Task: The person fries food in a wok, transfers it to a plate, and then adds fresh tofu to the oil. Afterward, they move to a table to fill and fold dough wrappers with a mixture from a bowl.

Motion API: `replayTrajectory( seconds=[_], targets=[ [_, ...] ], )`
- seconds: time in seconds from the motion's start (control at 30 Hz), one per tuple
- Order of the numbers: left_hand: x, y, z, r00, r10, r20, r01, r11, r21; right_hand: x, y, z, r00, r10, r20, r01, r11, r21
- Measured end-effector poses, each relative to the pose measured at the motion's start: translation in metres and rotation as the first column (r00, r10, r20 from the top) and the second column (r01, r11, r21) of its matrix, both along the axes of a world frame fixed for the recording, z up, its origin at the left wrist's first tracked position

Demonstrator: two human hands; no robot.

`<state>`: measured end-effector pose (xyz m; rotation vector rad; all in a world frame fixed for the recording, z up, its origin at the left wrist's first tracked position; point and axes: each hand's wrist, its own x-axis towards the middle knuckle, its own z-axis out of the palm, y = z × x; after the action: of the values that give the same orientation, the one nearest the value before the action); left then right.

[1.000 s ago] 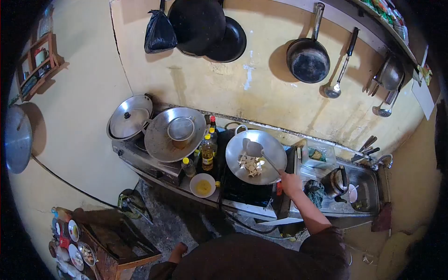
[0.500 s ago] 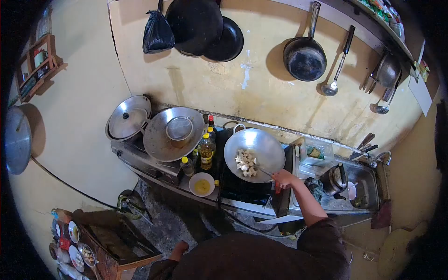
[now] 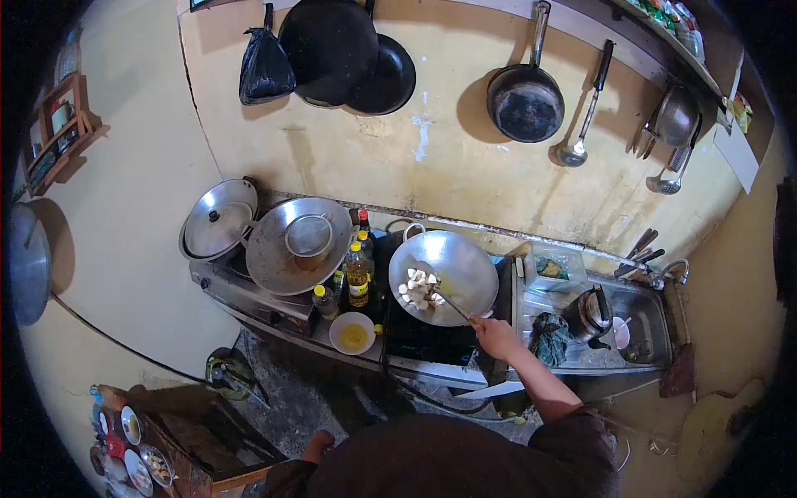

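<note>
My right hand is closed round the handle of a long metal spatula, whose far end lies among pale cubes of food in a large silver wok. The cubes sit at the wok's left side, with some oil beside them. My left hand hangs low by my body, away from the counter; its fingers are too small and dark to make out. A white bowl with yellow liquid stands left of the wok, near bottles of oil.
A second wok with a strainer and a lidded pot stand at the left. To the right are a plastic container, a kettle and the sink. Pans hang on the wall. Dishes stand at lower left.
The spatula has pushed further into the cubes, which now sit closer together. My right hand has shifted slightly left and down. The whole view has moved a little.
</note>
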<state>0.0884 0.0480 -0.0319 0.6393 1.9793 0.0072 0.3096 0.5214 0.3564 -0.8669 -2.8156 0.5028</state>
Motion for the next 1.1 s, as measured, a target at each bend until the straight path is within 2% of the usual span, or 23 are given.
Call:
replayTrajectory(
  seconds=[0.17,0.23,0.37,0.47,0.53,0.6,0.67,0.73,0.77,0.8,0.83,0.87,0.93,1.0,1.03,1.1],
  targets=[
    [0.008,-0.012,0.003,0.999,0.046,0.002,-0.046,0.999,-0.007,0.008,-0.044,0.043,0.984,-0.143,0.103,0.144,0.99,0.003],
    [-0.001,0.014,0.001,0.998,0.067,0.004,-0.067,0.998,-0.007,0.01,-0.059,0.053,0.955,-0.208,0.213,0.207,0.978,0.025],
    [-0.004,0.022,0.004,0.993,0.115,0.003,-0.115,0.993,-0.007,0.018,-0.065,0.035,0.96,-0.171,0.22,0.175,0.985,0.002],
    [-0.012,0.022,0.004,0.989,0.145,0.0,-0.145,0.989,-0.006,0.018,-0.049,0.017,0.952,-0.198,0.232,0.188,0.98,0.065],
    [-0.021,0.05,-0.002,0.991,-0.134,0.027,0.135,0.99,-0.035,0.017,-0.03,0.004,0.929,-0.301,0.214,0.28,0.952,0.124],
    [-0.018,0.031,-0.003,0.915,-0.399,0.061,0.402,0.914,-0.056,0.016,-0.011,-0.001,0.923,-0.329,0.201,0.3,0.94,0.16],
    [-0.035,0.058,-0.004,0.765,-0.636,0.103,0.643,0.763,-0.067,0.01,0.004,0.006,0.923,-0.352,0.156,0.325,0.929,0.175],
    [-0.016,0.03,0.004,0.552,-0.82,0.15,0.833,0.549,-0.065,-0.001,0.018,-0.003,0.916,-0.351,0.194,0.322,0.932,0.165],
    [-0.014,0.025,0.006,0.555,-0.818,0.149,0.831,0.552,-0.066,-0.008,0.021,-0.008,0.938,-0.283,0.201,0.248,0.952,0.182],
    [-0.01,0.015,0.004,0.663,-0.749,0.004,0.746,0.66,-0.094,-0.015,0.021,-0.01,0.955,-0.212,0.207,0.171,0.965,0.198],
    [-0.008,0.008,0.004,0.744,-0.653,-0.142,0.645,0.757,-0.102,-0.02,0.018,-0.009,0.956,-0.208,0.207,0.167,0.966,0.197],
    [-0.009,0.007,0.003,0.746,-0.65,-0.142,0.642,0.759,-0.103,-0.026,0.013,-0.008,0.96,-0.164,0.228,0.125,0.976,0.176],
    [-0.01,0.006,-0.002,0.661,-0.725,-0.193,0.729,0.682,-0.065,-0.03,0.012,-0.012,0.961,-0.115,0.25,0.078,0.985,0.154],
    [-0.006,0.003,-0.004,0.701,-0.677,-0.222,0.683,0.728,-0.062,-0.03,0.013,-0.018,0.928,-0.223,0.299,0.172,0.967,0.189],
    [-0.004,0.004,-0.005,0.735,-0.628,-0.254,0.637,0.768,-0.056,-0.026,0.015,-0.014,0.929,-0.219,0.298,0.168,0.967,0.19],
    [0.0,0.007,-0.002,0.793,-0.521,-0.314,0.539,0.841,-0.034,-0.015,0.013,0.007,0.885,-0.345,0.312,0.306,0.937,0.167]
  ],
)
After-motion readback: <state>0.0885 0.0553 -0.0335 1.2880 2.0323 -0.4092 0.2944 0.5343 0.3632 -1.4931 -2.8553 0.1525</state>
